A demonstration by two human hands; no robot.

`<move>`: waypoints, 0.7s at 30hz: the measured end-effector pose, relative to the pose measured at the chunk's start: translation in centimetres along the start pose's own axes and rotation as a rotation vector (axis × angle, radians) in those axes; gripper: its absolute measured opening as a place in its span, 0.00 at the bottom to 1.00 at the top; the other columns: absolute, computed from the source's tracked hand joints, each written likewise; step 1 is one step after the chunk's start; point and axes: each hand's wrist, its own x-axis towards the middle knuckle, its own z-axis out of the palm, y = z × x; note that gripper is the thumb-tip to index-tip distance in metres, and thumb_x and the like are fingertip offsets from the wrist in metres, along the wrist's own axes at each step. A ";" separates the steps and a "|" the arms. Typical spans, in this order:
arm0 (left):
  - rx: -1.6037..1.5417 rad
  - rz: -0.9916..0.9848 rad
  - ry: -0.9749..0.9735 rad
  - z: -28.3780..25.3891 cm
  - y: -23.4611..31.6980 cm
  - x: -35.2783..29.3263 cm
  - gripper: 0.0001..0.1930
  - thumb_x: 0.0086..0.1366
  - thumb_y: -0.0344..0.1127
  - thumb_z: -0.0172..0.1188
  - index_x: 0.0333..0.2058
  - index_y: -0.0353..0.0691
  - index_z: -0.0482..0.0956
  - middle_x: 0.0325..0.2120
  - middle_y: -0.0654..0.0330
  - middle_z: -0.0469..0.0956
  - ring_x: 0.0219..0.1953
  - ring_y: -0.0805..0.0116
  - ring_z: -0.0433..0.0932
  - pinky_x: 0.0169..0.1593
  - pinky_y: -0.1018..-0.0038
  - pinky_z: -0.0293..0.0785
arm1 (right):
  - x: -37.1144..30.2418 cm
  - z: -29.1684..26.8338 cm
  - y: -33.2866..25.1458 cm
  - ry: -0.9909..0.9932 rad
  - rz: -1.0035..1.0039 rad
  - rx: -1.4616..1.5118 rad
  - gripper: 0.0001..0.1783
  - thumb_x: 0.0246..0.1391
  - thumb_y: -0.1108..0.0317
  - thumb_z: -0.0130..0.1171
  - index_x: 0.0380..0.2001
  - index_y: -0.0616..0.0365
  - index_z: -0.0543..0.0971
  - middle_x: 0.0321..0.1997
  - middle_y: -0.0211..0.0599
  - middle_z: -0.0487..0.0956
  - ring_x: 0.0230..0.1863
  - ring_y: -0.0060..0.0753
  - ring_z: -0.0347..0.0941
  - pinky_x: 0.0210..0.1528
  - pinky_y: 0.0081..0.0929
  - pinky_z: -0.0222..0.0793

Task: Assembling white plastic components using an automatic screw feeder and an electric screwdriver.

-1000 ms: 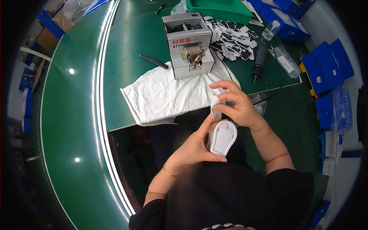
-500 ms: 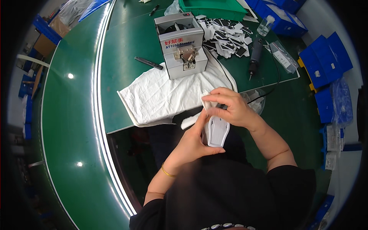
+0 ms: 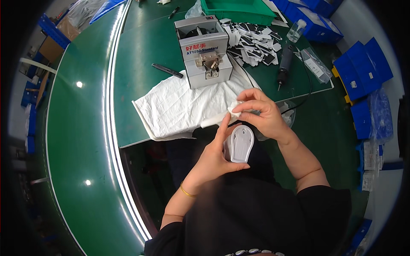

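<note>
My left hand (image 3: pixel 213 157) is wrapped round a white plastic housing (image 3: pixel 242 145) with a rounded, recessed end that faces up. A long white part (image 3: pixel 215 120) juts out beyond my left fingers, over the edge of the cloth; whether it belongs to the housing I cannot tell. Just above the housing, my right hand (image 3: pixel 265 114) pinches a small crumpled white wipe (image 3: pixel 234 109) between thumb and fingers. The wipe is close to my left fingertips. Both hands are off the table's front edge, above my lap.
A grey tabletop machine (image 3: pixel 206 55) stands on a white cloth (image 3: pixel 171 104). Behind it lie a heap of black-and-white pieces (image 3: pixel 254 45) and a green crate (image 3: pixel 239 13). A corded electric screwdriver (image 3: pixel 285 64), a black pen (image 3: pixel 167 70) and blue bins (image 3: pixel 363 70) are around.
My right hand has drawn back from the housing with the wipe, up and slightly right. The housing's rounded top end, covered before, now shows. My left hand keeps its hold.
</note>
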 end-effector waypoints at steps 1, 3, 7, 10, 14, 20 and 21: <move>0.004 0.018 -0.011 0.1 -0.3 0.0 0.67 0.42 0.34 0.80 0.72 0.43 0.36 0.62 0.45 0.67 0.63 0.52 0.69 0.64 0.65 0.65 | 0.1 0.1 0.0 0.011 -0.098 -0.030 0.12 0.48 0.80 0.65 0.37 0.55 0.85 0.51 0.37 0.78 0.55 0.33 0.71 0.57 0.31 0.66; -0.002 0.053 -0.035 0.2 -0.7 0.1 0.67 0.43 0.32 0.80 0.72 0.44 0.35 0.63 0.46 0.65 0.65 0.54 0.66 0.65 0.65 0.63 | 0.3 0.3 0.0 0.024 -0.196 -0.061 0.11 0.49 0.79 0.65 0.36 0.54 0.85 0.54 0.39 0.78 0.61 0.35 0.68 0.62 0.35 0.62; -0.464 0.029 -0.167 0.6 -1.4 0.3 0.70 0.42 0.26 0.80 0.72 0.49 0.31 0.65 0.49 0.62 0.66 0.60 0.62 0.65 0.65 0.61 | 0.6 -0.1 0.7 -0.105 -0.159 0.190 0.09 0.51 0.79 0.64 0.36 0.55 0.83 0.56 0.43 0.78 0.72 0.40 0.57 0.69 0.42 0.54; -0.681 0.001 -0.284 0.3 -1.5 0.8 0.72 0.40 0.25 0.80 0.72 0.53 0.30 0.63 0.50 0.64 0.65 0.61 0.64 0.64 0.66 0.62 | 0.7 -0.6 1.6 -0.204 -0.083 0.368 0.10 0.53 0.79 0.64 0.38 0.57 0.82 0.55 0.46 0.79 0.73 0.42 0.55 0.70 0.43 0.53; -0.859 0.026 -0.322 -0.2 -2.1 1.4 0.76 0.31 0.30 0.85 0.73 0.49 0.35 0.59 0.45 0.68 0.63 0.54 0.66 0.66 0.62 0.58 | 0.6 -0.4 -0.4 -0.223 0.152 0.716 0.11 0.53 0.78 0.64 0.42 0.58 0.80 0.59 0.49 0.76 0.73 0.43 0.56 0.71 0.40 0.51; -0.799 0.095 -0.420 -0.2 -2.9 2.5 0.74 0.33 0.31 0.85 0.72 0.61 0.37 0.58 0.52 0.70 0.62 0.59 0.68 0.64 0.63 0.62 | 0.2 -0.5 1.7 -0.110 -0.177 0.500 0.09 0.55 0.73 0.65 0.40 0.58 0.81 0.65 0.49 0.70 0.69 0.42 0.62 0.68 0.37 0.57; -0.769 0.074 -0.415 -0.3 -2.7 2.6 0.74 0.33 0.31 0.85 0.72 0.61 0.38 0.59 0.52 0.70 0.62 0.59 0.67 0.64 0.62 0.62 | 0.0 -0.4 1.6 -0.082 -0.149 0.572 0.08 0.56 0.72 0.64 0.40 0.59 0.81 0.62 0.49 0.73 0.67 0.42 0.65 0.67 0.36 0.59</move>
